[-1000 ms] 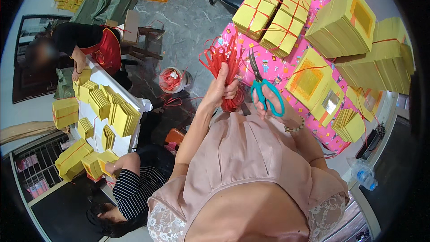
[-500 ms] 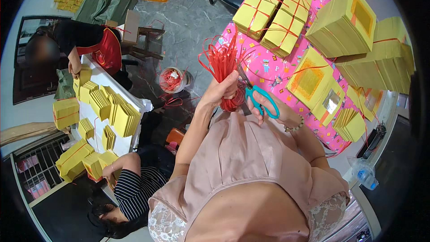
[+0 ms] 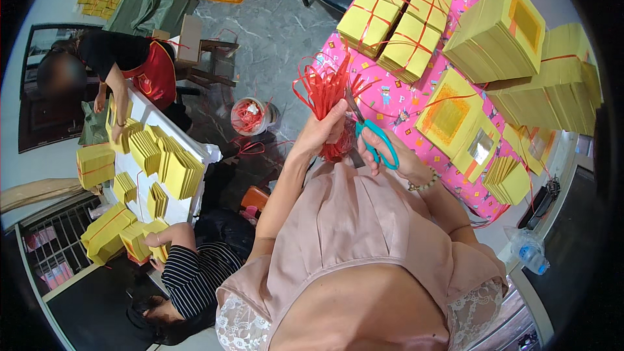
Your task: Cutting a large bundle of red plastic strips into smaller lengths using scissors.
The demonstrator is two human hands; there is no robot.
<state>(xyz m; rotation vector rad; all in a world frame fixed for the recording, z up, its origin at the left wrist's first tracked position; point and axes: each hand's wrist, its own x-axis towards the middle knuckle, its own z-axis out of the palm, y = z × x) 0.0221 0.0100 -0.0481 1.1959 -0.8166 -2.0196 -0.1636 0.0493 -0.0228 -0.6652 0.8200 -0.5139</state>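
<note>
My left hand (image 3: 324,131) is closed round a bundle of red plastic strips (image 3: 328,88), whose loops and loose ends fan out above the fist. More of the strip hangs below it, in front of my pink top. In my right hand (image 3: 402,156) are scissors with teal handles (image 3: 392,146), my fingers at the loops. The dark blades point up and lie against the right side of the bundle, next to the left thumb. Whether the blades are closed on any strip I cannot tell.
On the right, a pink patterned table (image 3: 416,130) bears tied yellow paper bundles (image 3: 416,23) and tall yellow stacks (image 3: 497,32). A bucket of red scraps (image 3: 250,117) stands on the floor. Two people handle yellow stacks at the white table (image 3: 146,179) on the left.
The scissors have moved slightly left and up, bringing the blades against the red strips. At the left table, the person in the red apron now reaches further over the yellow stacks.
</note>
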